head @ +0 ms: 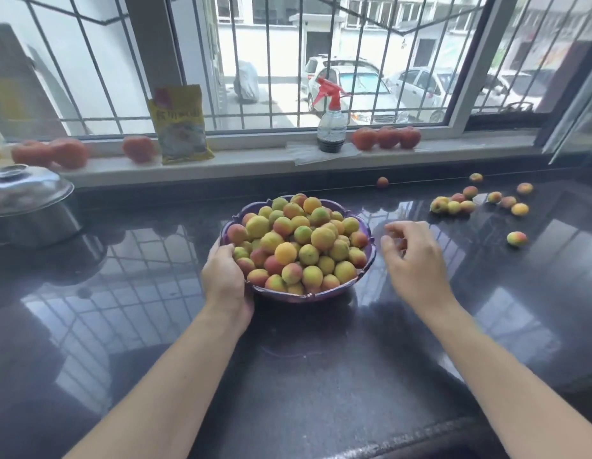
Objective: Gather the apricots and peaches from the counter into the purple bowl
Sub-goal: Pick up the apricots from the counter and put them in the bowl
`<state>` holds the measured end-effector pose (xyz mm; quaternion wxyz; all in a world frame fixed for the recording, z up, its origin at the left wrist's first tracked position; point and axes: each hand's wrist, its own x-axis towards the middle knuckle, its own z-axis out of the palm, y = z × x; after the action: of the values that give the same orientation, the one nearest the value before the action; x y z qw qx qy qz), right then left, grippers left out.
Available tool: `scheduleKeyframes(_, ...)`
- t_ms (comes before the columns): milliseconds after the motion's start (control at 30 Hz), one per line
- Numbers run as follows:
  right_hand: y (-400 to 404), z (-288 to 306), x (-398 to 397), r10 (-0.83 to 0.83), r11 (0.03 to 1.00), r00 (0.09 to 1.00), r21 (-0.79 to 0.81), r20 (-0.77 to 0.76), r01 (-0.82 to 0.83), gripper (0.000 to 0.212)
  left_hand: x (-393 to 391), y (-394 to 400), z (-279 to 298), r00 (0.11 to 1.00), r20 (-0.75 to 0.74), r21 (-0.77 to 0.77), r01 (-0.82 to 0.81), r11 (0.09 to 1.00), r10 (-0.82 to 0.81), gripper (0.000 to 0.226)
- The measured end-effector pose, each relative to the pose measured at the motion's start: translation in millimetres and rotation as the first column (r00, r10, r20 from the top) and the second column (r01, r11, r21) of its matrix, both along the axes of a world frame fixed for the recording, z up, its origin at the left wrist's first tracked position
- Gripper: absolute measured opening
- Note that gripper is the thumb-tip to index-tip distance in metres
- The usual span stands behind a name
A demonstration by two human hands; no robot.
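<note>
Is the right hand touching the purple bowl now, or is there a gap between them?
Apart. In the head view, dark counter shows between the right hand and the purple bowl rim; the hand holds nothing.

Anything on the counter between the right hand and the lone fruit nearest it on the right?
Nothing: in the head view, the stretch of dark glossy counter between the right hand and the lone red-green fruit is bare, showing only reflections.

Purple bowl (366, 260), yellow-red-green fruit (298, 243)

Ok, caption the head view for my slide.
Left hand steadies the heaped purple bowl; right hand hovers empty.
</note>
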<state>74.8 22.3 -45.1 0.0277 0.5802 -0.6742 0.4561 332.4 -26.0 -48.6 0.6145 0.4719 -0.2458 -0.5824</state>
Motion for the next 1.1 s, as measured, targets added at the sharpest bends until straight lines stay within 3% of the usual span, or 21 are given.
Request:
scheduleKeyframes(133, -2, -31, -96, -0.242, 0.933, 0.961, 0.24, -0.133, 0.268, 0.032, -25, 1, 0, 1.0, 0.01, -0.008, -0.014, 1.0, 0.014, 0.042)
scheduleKeyframes(267, -2, -46, -176, -0.412, 0.816, 0.873, 0.323, -0.259, 0.481, 0.045, -65, 1, 1, 1.0, -0.014, -0.012, 0.001, 1.0, -0.001, 0.04)
scheduleKeyframes(400, -19, -45, -218, -0.403, 0.765, 0.832, 0.359, -0.38, 0.535, 0.054, -106, -1, -4, 0.997, 0.04, -0.036, 0.069, 0.997, -0.067, 0.042)
scheduleKeyframes(600, -43, -39, -241, -0.427, 0.702, 0.871, 0.517, -0.243, 0.489, 0.053, -130, -3, -18, 0.979, 0.116, -0.144, 0.183, 0.973, -0.167, 0.04)
scheduleKeyframes(800, -47, -41, -245, -0.468, 0.736, 0.849, 0.425, -0.244, 0.528, 0.041, -131, -5, -26, 0.971, 0.2, -0.178, 0.167, 0.97, -0.131, 0.045)
scheduleKeyframes(1000, -37, -44, -236, -0.439, 0.825, 0.866, 0.275, -0.24, 0.494, 0.032, -128, -8, -28, 0.967, 0.21, -0.188, 0.183, 0.965, -0.143, 0.046)
scheduleKeyframes(1100, -32, -43, -231, -0.422, 0.843, 0.885, 0.272, -0.198, 0.463, 0.029, -126, -8, -29, 0.966, 0.202, -0.187, 0.201, 0.962, -0.163, 0.042)
